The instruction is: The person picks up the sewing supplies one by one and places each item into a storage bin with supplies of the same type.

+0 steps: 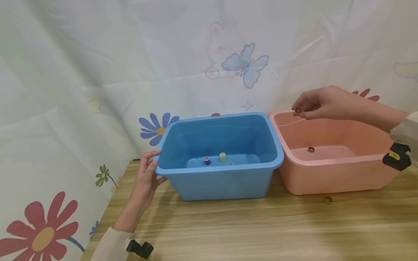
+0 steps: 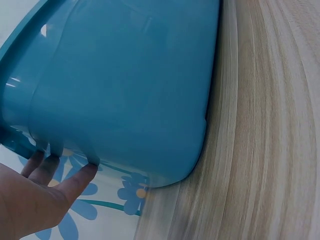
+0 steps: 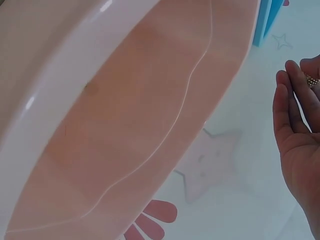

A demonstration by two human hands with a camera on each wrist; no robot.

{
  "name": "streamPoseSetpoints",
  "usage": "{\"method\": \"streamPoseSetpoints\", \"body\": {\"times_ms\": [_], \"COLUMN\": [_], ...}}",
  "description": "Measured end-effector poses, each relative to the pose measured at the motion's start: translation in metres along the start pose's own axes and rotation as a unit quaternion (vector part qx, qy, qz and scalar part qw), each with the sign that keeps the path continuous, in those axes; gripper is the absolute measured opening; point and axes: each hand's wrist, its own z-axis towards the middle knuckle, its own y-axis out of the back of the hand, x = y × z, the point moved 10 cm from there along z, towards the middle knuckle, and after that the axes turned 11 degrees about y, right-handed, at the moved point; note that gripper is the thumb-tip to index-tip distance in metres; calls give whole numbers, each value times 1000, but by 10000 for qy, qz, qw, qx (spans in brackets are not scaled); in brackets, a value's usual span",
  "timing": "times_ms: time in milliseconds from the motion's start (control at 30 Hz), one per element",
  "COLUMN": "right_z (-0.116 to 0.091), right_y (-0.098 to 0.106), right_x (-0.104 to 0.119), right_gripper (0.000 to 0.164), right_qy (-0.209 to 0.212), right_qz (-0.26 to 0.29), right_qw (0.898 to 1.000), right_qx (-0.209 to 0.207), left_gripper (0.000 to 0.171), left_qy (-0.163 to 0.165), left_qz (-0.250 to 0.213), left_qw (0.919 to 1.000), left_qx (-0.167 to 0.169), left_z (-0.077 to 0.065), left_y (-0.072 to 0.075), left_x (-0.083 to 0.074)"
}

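My left hand (image 1: 147, 181) grips the left rim of a blue plastic basin (image 1: 222, 185), with several fingertips against the outer wall in the left wrist view. Over the near-left part of a pink basin (image 1: 339, 177), my right hand (image 1: 326, 102) pinches a small gold ring (image 1: 298, 110) between thumb and fingers. Its dotted surface shows partly in the right wrist view. Another gold ring (image 1: 311, 149) lies inside the pink basin. A third ring (image 1: 328, 199) is on the table before it.
Inside the blue basin are a small purple cup-like piece (image 1: 207, 160), a yellow-green one (image 1: 222, 156), and another small piece (image 1: 230, 164) mostly hidden by the front rim. The basins stand side by side on a wood-grain table (image 1: 228, 228). A patterned cloth (image 1: 183, 54) hangs behind them.
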Motion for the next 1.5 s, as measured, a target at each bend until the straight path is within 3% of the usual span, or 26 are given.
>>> {"method": "streamPoseSetpoints", "body": {"times_ms": [500,700,933,1267,1500], "right_z": [3,3,5,19,28], "right_y": [-4,-2,-5,-17,-28], "right_x": [-10,-13,-23,-25,-34], "right_gripper": [36,32,39,38,41], "right_qy": [-167,-132,-422,176,345], "right_qz": [159,83,-39,197,504], "right_qw": [9994,9994,9962,9891,9822], "right_qx": [249,298,767,1445,1776], "left_gripper": [28,27,26,28,27], "left_qy": [-16,-3,-36,-80,-48], "left_qz": [-22,-51,-78,-42,-57], "left_qw": [10000,10000,10000,10000,10000], "left_qx": [16,8,23,9,12], "left_z": [-1,-2,-3,-3,-4], "left_y": [2,1,1,2,2], "left_x": [1,0,-1,0,-1]}}
